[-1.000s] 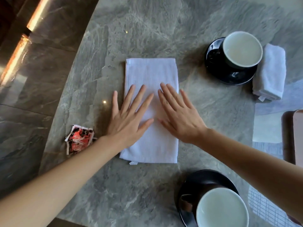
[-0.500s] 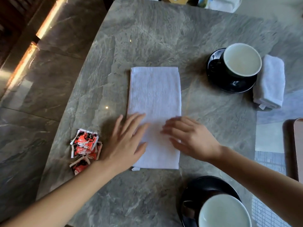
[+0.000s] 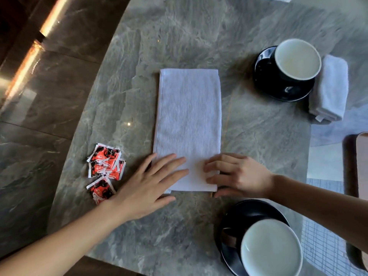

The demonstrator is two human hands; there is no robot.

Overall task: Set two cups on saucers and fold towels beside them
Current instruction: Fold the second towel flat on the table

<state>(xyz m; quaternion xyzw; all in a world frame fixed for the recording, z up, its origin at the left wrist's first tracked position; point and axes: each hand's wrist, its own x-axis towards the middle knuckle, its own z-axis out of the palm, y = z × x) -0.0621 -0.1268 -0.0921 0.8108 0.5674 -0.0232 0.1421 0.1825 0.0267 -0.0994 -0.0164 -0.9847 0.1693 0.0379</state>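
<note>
Hands slide to near end of towel (image 3: 188, 128)

A second ago both palms lay flat across the towel's middle, pressing it smooth. Now they sit at its lower end, near the bottom centre of the frame. By that, the smoothing looks finished. The next fold, near end carried up toward the far end, seems about to begin.

Left hand (image 3: 143, 190) is released: fingers straight and spread, tips resting on the towel's lower left corner, palm on the table (image 3: 199, 36) just below and left of it. Right hand (image 3: 241, 176) has bent fingers on the lower right corner, with the thumb lying along the near edge. Whether it already pinches the cloth cannot be told, since that corner lies flat on the table.

The towel itself is a long strip in the centre of the frame, running upward from the fingertips. Its upper end is well apart from both hands.

At upper right, the far cup (image 3: 297, 58) stands on the far saucer (image 3: 266, 84), with a folded towel (image 3: 328, 88) just beside it on the right, so that setting looks done. At lower right, the near cup (image 3: 270, 250) stands on the near saucer (image 3: 256, 208) with no towel beside it yet. The strip is probably meant for that spot.

Red packets (image 3: 105, 166) lie at centre left, just beside the left wrist.
</note>
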